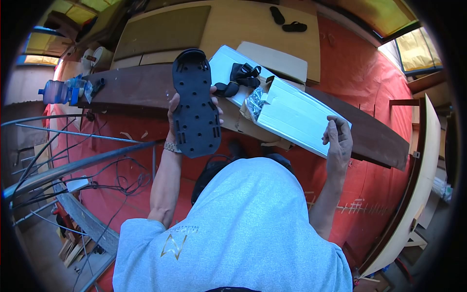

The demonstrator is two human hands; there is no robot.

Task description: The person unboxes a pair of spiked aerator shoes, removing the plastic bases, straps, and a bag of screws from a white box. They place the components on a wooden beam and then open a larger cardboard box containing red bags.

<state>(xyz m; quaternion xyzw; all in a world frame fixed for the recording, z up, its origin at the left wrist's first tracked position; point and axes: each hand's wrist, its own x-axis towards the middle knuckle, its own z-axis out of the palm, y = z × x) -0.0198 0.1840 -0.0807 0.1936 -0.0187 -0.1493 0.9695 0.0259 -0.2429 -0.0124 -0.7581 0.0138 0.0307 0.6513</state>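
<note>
A black sole-shaped plate [197,104] with small holes and side slots is held up by my left hand [172,104], whose fingers show at both of its edges. On the right, my right hand [339,138] is raised over the end of a white box [299,114], with its fingers bent and thumb near the fingertips; whether it touches the box I cannot tell. Clear plastic bags of small metal parts [255,102] lie at the box's left end. Black straps with buckles [244,75] rest on a white lid [224,61] beside the plate.
Under the box runs a dark brown board [131,90]. Black sandals [294,27] lie on a light wooden panel [248,24]. Blue water bottles [56,92] stand at the left, above metal bars [82,168] and loose cables. Red sheeting [360,78] covers the floor.
</note>
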